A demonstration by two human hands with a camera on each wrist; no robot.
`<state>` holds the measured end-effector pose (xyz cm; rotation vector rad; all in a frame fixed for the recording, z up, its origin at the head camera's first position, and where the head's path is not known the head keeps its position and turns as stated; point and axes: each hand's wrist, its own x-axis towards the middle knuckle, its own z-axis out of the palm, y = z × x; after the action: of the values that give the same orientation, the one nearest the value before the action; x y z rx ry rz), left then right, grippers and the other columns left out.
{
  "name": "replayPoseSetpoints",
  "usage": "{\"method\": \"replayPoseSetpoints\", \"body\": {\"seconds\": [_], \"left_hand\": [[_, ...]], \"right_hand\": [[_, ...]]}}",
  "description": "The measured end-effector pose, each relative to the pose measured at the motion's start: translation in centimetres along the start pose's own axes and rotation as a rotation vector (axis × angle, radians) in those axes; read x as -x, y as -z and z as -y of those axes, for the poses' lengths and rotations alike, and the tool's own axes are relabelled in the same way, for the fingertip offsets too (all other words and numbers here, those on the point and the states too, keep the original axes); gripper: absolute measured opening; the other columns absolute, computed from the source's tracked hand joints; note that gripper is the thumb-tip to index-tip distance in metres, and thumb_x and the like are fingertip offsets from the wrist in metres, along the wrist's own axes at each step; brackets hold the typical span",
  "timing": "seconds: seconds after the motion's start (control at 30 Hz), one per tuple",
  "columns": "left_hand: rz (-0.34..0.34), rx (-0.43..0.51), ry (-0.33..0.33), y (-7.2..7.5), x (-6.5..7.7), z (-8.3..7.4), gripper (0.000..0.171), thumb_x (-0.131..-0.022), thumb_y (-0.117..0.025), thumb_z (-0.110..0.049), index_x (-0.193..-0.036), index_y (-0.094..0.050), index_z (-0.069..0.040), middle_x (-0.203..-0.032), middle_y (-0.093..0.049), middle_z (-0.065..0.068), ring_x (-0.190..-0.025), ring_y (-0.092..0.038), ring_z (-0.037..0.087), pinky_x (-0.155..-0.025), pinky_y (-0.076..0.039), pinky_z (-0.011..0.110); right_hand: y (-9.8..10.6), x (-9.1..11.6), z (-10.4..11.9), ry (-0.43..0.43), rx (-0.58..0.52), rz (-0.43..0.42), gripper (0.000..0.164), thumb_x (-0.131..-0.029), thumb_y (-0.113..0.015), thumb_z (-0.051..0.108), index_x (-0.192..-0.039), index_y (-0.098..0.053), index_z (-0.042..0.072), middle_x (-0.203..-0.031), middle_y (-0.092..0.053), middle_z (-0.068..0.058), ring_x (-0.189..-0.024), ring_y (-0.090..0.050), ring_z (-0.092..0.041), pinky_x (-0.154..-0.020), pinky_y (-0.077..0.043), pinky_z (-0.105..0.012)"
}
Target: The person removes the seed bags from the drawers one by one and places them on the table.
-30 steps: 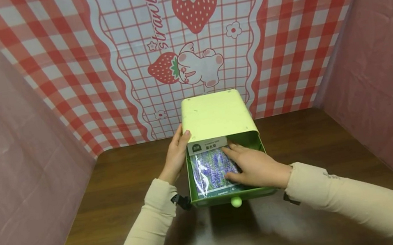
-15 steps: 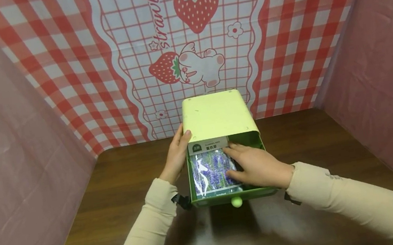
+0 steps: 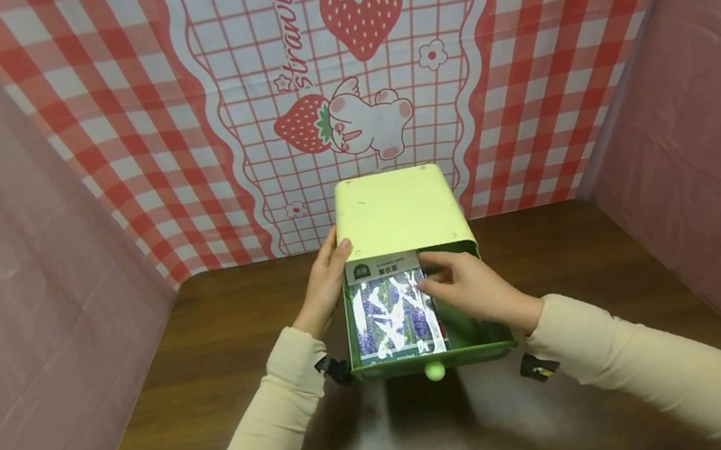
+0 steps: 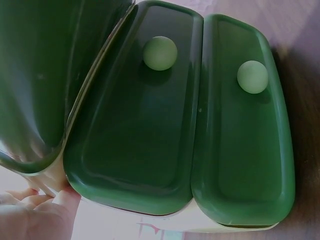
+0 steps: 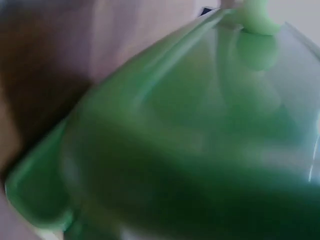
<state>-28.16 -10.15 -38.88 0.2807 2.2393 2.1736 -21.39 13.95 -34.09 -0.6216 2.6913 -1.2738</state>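
Observation:
A small cream-topped cabinet (image 3: pixel 400 212) stands on the table, its green top drawer (image 3: pixel 480 354) pulled out. Inside the drawer lies a flower seed packet (image 3: pixel 389 312) with purple blooms, its glossy front catching bright glare. My left hand (image 3: pixel 328 279) rests along the cabinet's left side, thumb at the top edge; in the left wrist view its fingers (image 4: pixel 37 202) touch that side. My right hand (image 3: pixel 471 286) is over the drawer's right half, fingers loosely bent, thumb and fingertips right at the packet's right edge. The right wrist view is blurred and shows the drawer's green outside.
Two lower drawers with round pale knobs, the middle drawer (image 4: pixel 135 120) and bottom drawer (image 4: pixel 240 135), are closed below. The pulled-out drawer's knob (image 3: pixel 434 371) faces me. A strawberry-print checked cloth (image 3: pixel 374 117) hangs behind, and pink cloth (image 3: pixel 672 100) flanks the wooden table (image 3: pixel 224 334).
My right hand has risen off the packet's face, from flat to bent fingers, uncovering more of the packet's right side. Glare on the packet has spread. The left hand stays put.

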Motion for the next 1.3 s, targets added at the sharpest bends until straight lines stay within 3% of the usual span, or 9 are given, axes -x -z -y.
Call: {"method": "replayPoseSetpoints", "body": {"seconds": [0.2, 0.37, 0.5, 0.6, 0.67, 0.77, 0.93, 1.3], "left_hand": [[0.005, -0.009, -0.006, 0.0, 0.0, -0.1, 0.066, -0.102, -0.045, -0.047, -0.158, -0.018, -0.024, -0.163, -0.022, 0.005, -0.148, -0.027, 0.03, -0.122, -0.02, 0.051], [-0.002, -0.021, -0.007, 0.0, 0.0, 0.0, 0.066, -0.102, -0.045, -0.048, -0.158, -0.019, -0.025, -0.164, -0.021, 0.004, -0.148, -0.025, 0.029, -0.122, -0.02, 0.051], [-0.012, -0.031, -0.003, 0.0, -0.1, 0.1, 0.067, -0.1, -0.046, -0.051, -0.157, -0.02, -0.027, -0.163, -0.023, 0.003, -0.148, -0.028, 0.029, -0.121, -0.021, 0.052], [-0.012, -0.041, -0.001, 0.0, 0.0, 0.1, 0.068, -0.1, -0.046, -0.054, -0.157, -0.02, -0.029, -0.163, -0.022, 0.002, -0.148, -0.027, 0.03, -0.121, -0.021, 0.054], [-0.009, -0.046, 0.0, 0.0, 0.1, 0.1, 0.069, -0.099, -0.046, -0.055, -0.157, -0.02, -0.029, -0.163, -0.022, 0.002, -0.148, -0.026, 0.03, -0.121, -0.021, 0.054], [-0.005, -0.043, 0.005, 0.0, 0.3, -0.5, 0.068, -0.1, -0.045, -0.052, -0.158, -0.019, -0.027, -0.163, -0.022, 0.004, -0.148, -0.025, 0.03, -0.121, -0.019, 0.054], [-0.012, -0.038, 0.005, 0.0, 0.1, -0.1, 0.068, -0.1, -0.046, -0.053, -0.157, -0.02, -0.028, -0.163, -0.023, 0.002, -0.148, -0.026, 0.03, -0.121, -0.019, 0.053], [-0.012, -0.038, 0.003, 0.0, 0.0, 0.0, 0.069, -0.099, -0.046, -0.054, -0.157, -0.02, -0.028, -0.163, -0.023, 0.002, -0.149, -0.024, 0.028, -0.122, -0.02, 0.053]], "right_hand": [[0.4, -0.6, 0.0, -0.149, -0.247, 0.057, 0.058, -0.101, -0.054, 0.015, -0.147, -0.032, -0.011, -0.138, -0.05, -0.032, -0.114, -0.064, -0.034, -0.093, -0.056, -0.038], [0.3, -0.8, -0.1, -0.238, -0.355, 0.134, 0.057, -0.099, -0.054, 0.009, -0.148, -0.031, -0.01, -0.131, -0.056, -0.03, -0.092, -0.066, -0.021, -0.082, -0.06, -0.034], [-0.3, -0.8, -0.4, -0.295, -0.385, 0.177, 0.055, -0.097, -0.057, 0.006, -0.145, -0.033, -0.009, -0.102, -0.066, -0.018, -0.075, -0.06, -0.013, -0.072, -0.061, -0.032], [-0.6, -0.7, -0.6, -0.312, -0.393, 0.21, 0.047, -0.096, -0.056, 0.005, -0.137, -0.037, -0.008, -0.081, -0.061, -0.006, -0.067, -0.056, -0.012, -0.067, -0.06, -0.03], [-0.7, -0.7, -0.6, -0.306, -0.392, 0.217, 0.042, -0.097, -0.054, 0.004, -0.133, -0.038, -0.008, -0.076, -0.058, -0.004, -0.065, -0.054, -0.013, -0.065, -0.059, -0.029], [-0.5, -0.7, -0.5, -0.292, -0.381, 0.193, 0.042, -0.097, -0.052, 0.003, -0.134, -0.036, -0.009, -0.081, -0.061, -0.005, -0.066, -0.053, -0.012, -0.066, -0.059, -0.03], [0.2, -0.8, -0.2, -0.291, -0.38, 0.15, 0.049, -0.098, -0.054, 0.003, -0.139, -0.033, -0.011, -0.087, -0.06, -0.005, -0.069, -0.05, -0.011, -0.068, -0.058, -0.028], [2.5, 0.3, 0.3, -0.345, -0.481, 0.192, 0.051, -0.098, -0.055, 0.01, -0.141, -0.035, -0.009, -0.083, -0.047, -0.003, -0.071, -0.044, -0.011, -0.067, -0.052, -0.022]]}}
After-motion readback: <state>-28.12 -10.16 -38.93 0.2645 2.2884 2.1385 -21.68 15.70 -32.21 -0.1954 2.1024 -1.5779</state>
